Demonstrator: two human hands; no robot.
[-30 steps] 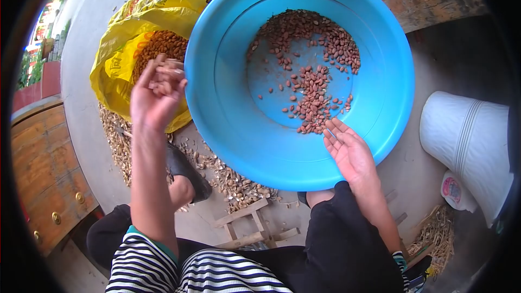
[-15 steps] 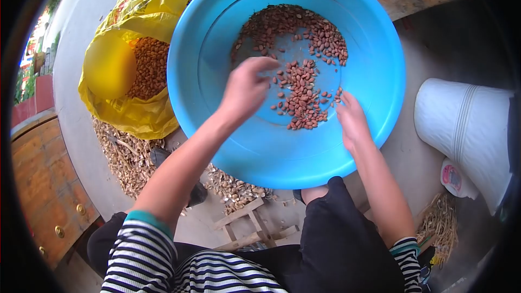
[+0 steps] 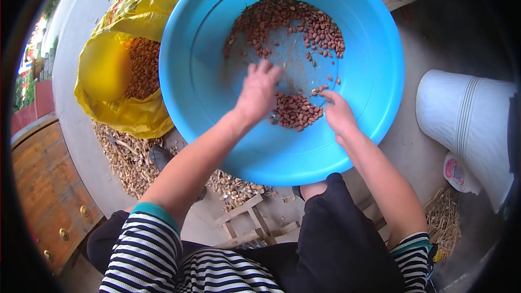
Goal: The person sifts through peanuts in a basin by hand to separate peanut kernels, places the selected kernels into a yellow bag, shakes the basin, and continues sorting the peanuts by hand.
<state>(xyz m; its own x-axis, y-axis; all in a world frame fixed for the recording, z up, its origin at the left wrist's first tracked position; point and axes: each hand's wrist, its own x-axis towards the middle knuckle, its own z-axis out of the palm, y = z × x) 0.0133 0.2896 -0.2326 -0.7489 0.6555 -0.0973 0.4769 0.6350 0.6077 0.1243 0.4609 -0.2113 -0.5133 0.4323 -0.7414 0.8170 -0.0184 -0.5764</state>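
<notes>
Inside a large blue basin (image 3: 374, 76) lie shelled peanuts (image 3: 297, 113), reddish-brown, in a small heap on the near side. A wider band of peanuts (image 3: 282, 19) mixed with dark bits curves along the far side of the floor. My left hand (image 3: 259, 92), slightly blurred, is over the basin floor at the heap's left edge, fingers spread and nothing visible in them. At the heap's right edge, my right hand (image 3: 340, 115) is open with fingers extended, a few loose peanuts near its fingertips.
A yellow sack (image 3: 154, 11) of peanuts, with a yellow round object (image 3: 106, 69) in its mouth, stands left of the basin. Empty shells (image 3: 130, 165) cover the floor below. A small wooden stool (image 3: 255, 220) is near my legs; a white bucket-like container (image 3: 453, 111) is at right.
The near peanuts have been drawn into a smaller, tighter heap. My left hand has moved nearer with its fingers spreading; my right hand has shifted slightly left and nearer.
</notes>
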